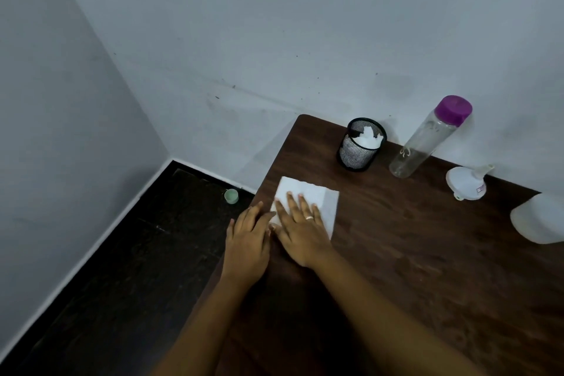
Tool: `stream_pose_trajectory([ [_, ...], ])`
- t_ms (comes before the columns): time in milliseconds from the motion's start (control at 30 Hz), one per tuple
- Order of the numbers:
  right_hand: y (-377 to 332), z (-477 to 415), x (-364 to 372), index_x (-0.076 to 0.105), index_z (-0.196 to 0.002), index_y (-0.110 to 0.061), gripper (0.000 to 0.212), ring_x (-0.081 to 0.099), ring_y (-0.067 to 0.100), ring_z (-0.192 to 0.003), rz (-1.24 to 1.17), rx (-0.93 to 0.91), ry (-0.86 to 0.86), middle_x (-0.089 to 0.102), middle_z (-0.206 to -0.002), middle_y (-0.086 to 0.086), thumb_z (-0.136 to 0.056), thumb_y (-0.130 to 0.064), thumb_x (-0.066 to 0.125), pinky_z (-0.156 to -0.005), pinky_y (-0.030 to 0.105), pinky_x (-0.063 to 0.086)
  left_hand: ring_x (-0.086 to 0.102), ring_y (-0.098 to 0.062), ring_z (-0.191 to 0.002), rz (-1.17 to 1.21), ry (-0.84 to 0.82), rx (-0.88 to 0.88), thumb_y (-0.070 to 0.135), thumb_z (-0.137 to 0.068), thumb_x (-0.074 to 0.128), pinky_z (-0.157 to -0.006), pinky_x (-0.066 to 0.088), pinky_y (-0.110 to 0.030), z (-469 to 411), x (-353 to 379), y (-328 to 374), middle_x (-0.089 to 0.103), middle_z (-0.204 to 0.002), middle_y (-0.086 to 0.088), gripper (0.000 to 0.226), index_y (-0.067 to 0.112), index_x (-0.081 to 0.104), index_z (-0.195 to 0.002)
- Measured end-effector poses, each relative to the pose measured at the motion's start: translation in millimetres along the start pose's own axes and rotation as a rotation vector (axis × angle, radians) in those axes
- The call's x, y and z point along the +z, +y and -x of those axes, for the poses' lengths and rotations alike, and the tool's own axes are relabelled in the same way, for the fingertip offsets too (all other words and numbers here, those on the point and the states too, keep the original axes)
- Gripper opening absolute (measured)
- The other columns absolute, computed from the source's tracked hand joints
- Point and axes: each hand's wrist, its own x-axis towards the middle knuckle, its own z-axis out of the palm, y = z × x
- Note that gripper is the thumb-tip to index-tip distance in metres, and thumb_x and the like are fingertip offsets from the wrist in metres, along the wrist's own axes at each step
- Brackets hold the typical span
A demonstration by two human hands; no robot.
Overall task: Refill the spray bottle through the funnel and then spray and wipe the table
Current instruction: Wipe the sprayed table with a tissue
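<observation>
Two hands lie flat with straight fingers at the left edge of the dark wooden surface (412,253): the right hand (300,232) presses on the white paper towel (319,194), and the left hand (247,241) touches the towel's left edge. Behind them stand a black mesh cup (361,146) holding tissue and a clear purple-capped bottle (424,143). The white funnel (465,185) lies on its side near the bottle. A white container (540,218) is cut off at the right.

Pale grey walls (274,24) meet at a corner above a dark floor (122,253) with white skirting (91,250).
</observation>
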Motion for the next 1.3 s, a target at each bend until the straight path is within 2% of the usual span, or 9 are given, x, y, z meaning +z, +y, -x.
stream_pose_trajectory([
  [100, -10.9, 12.2, 5.2, -0.004, -0.151, -0.031, 0.087, -0.019, 0.015, -0.145, 0.0, -0.121, -0.007, -0.012, -0.16, -0.005, -0.073, -0.065, -0.018, -0.113, 0.036, -0.016, 0.02, -0.014, -0.143, 0.012, -0.025, -0.004, 0.02, -0.095, 0.039, -0.116, 0.008, -0.044, 2.4, 0.4, -6.8, 0.028, -0.154, 0.004, 0.046, 0.027, 0.04, -0.141],
  [267, 14.0, 57.2, 10.7, -0.01, -0.149, -0.037, 0.072, -0.022, 0.009, -0.143, 0.061, -0.246, -0.048, -0.016, -0.157, -0.014, -0.084, -0.067, -0.003, -0.115, 0.034, -0.016, 0.02, -0.014, -0.143, 0.051, -0.024, -0.038, 0.018, -0.096, 0.044, -0.117, 0.008, -0.044, 9.4, -1.4, -14.2, 0.029, -0.154, 0.005, 0.042, 0.028, 0.045, -0.138],
  [467, 59.3, 40.0, -6.8, -0.007, -0.15, -0.032, 0.09, -0.017, 0.01, -0.144, 0.074, -0.005, 0.028, -0.014, -0.157, -0.013, -0.073, -0.076, -0.017, -0.119, 0.038, -0.008, 0.02, -0.013, -0.143, 0.076, -0.019, -0.029, 0.024, -0.098, 0.044, -0.117, 0.007, -0.043, 11.4, -4.6, -11.9, 0.029, -0.153, 0.006, 0.039, 0.03, 0.046, -0.137],
  [567, 52.5, 8.6, -10.5, -0.006, -0.152, -0.026, 0.074, -0.014, 0.014, -0.146, 0.049, 0.069, 0.036, -0.01, -0.16, -0.007, -0.091, -0.066, 0.008, -0.116, 0.037, -0.01, 0.021, -0.014, -0.143, 0.079, -0.015, -0.031, 0.029, -0.098, 0.041, -0.117, 0.008, -0.044, 8.6, -4.6, -9.5, 0.03, -0.153, 0.005, 0.039, 0.031, 0.045, -0.137],
  [667, 23.5, -5.5, -6.9, -0.002, -0.152, -0.022, 0.068, -0.012, 0.017, -0.147, 0.067, -0.04, 0.014, -0.008, -0.161, -0.004, -0.098, -0.055, 0.021, -0.117, 0.039, -0.009, 0.021, -0.016, -0.143, 0.083, -0.014, -0.035, 0.043, -0.093, 0.026, -0.117, 0.009, -0.045, 6.5, -4.7, -6.8, 0.031, -0.153, 0.004, 0.05, 0.03, 0.044, -0.138],
  [833, 2.0, 30.8, 12.1, 0.0, -0.152, -0.024, 0.066, -0.013, 0.013, -0.145, 0.097, -0.313, -0.043, -0.005, -0.16, -0.006, -0.098, -0.056, 0.021, -0.118, 0.039, -0.009, 0.025, -0.018, -0.142, 0.108, 0.016, -0.036, 0.049, -0.09, 0.018, -0.115, 0.011, -0.048, 5.6, -1.7, -5.3, 0.034, -0.151, 0.002, 0.06, 0.027, 0.046, -0.137],
  [933, 18.4, 68.0, 15.0, -0.006, -0.151, -0.03, 0.068, -0.016, 0.009, -0.145, 0.125, -0.384, -0.091, -0.011, -0.157, -0.012, -0.094, -0.063, 0.013, -0.116, 0.035, -0.014, 0.025, -0.018, -0.142, 0.115, 0.008, -0.029, 0.053, -0.085, 0.013, -0.115, 0.012, -0.048, 9.4, -1.7, -3.0, 0.036, -0.15, 0.002, 0.066, 0.028, 0.048, -0.136],
  [1133, 80.8, 76.1, -10.6, -0.01, -0.149, -0.034, 0.079, -0.018, 0.007, -0.143, 0.122, -0.148, -0.073, -0.016, -0.153, -0.018, -0.079, -0.07, -0.006, -0.121, 0.04, -0.002, 0.013, -0.017, -0.145, 0.112, -0.026, -0.028, 0.047, -0.09, 0.029, -0.117, 0.009, -0.046, 14.4, -6.2, 2.5, 0.027, -0.155, 0.003, 0.05, 0.031, 0.051, -0.132],
  [1300, 64.9, 32.5, -17.8, -0.004, -0.152, -0.025, 0.096, -0.009, 0.016, -0.148, 0.097, -0.006, -0.017, -0.007, -0.16, -0.007, -0.073, -0.079, -0.005, -0.118, 0.037, -0.005, 0.011, -0.02, -0.145, 0.119, 0.003, -0.007, 0.055, -0.088, 0.022, -0.117, 0.014, -0.047, 9.3, -10.5, 6.7, 0.025, -0.156, 0.001, 0.057, 0.032, 0.051, -0.132],
])
